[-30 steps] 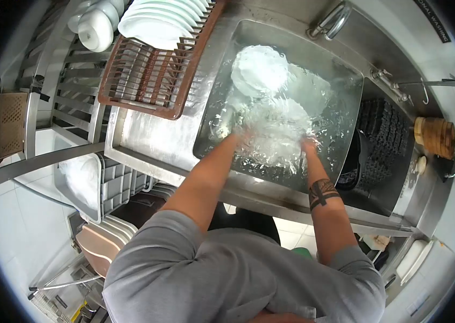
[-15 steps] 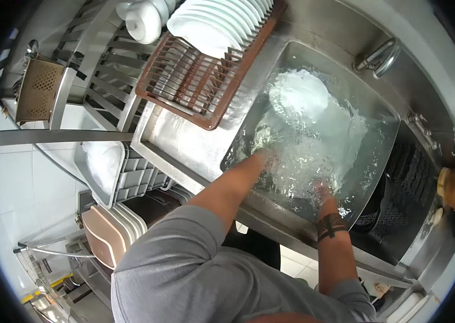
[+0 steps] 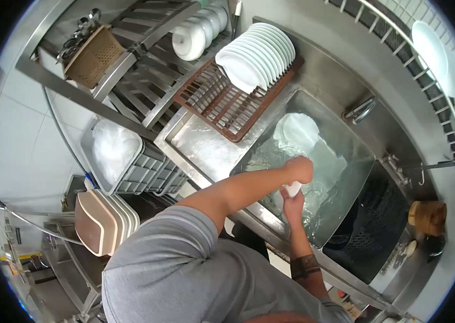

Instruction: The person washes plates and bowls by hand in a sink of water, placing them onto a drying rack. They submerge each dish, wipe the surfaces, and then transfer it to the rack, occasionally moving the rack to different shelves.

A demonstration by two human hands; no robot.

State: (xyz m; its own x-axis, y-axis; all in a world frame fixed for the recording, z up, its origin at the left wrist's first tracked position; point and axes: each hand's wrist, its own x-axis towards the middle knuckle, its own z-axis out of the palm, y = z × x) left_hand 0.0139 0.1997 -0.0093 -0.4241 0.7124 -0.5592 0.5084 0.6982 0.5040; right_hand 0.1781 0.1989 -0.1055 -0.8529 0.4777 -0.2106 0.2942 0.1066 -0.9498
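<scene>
Above the water-filled sink (image 3: 365,183), my left hand (image 3: 298,169) is closed over the top of a small white object (image 3: 292,188). My right hand (image 3: 292,203) grips the same object from below, close to the left one. What the object is cannot be made out. White plates (image 3: 297,132) lie in the water beyond my hands. A brown dish rack (image 3: 249,125) stands on the steel drainboard (image 3: 206,145) to the left, with a row of white plates (image 3: 254,59) upright in it.
A faucet (image 3: 359,110) juts over the sink's far side. Black mats (image 3: 370,226) fill the basin at the right. Grey crates (image 3: 147,167) and stacked tubs (image 3: 101,220) are at the left. A wire shelf with plates (image 3: 432,56) hangs at the upper right.
Both hands have come up out of the water and together, now around a small white object. The splashing has lessened, and the view has shifted, bringing the upper-right wire shelf into sight.
</scene>
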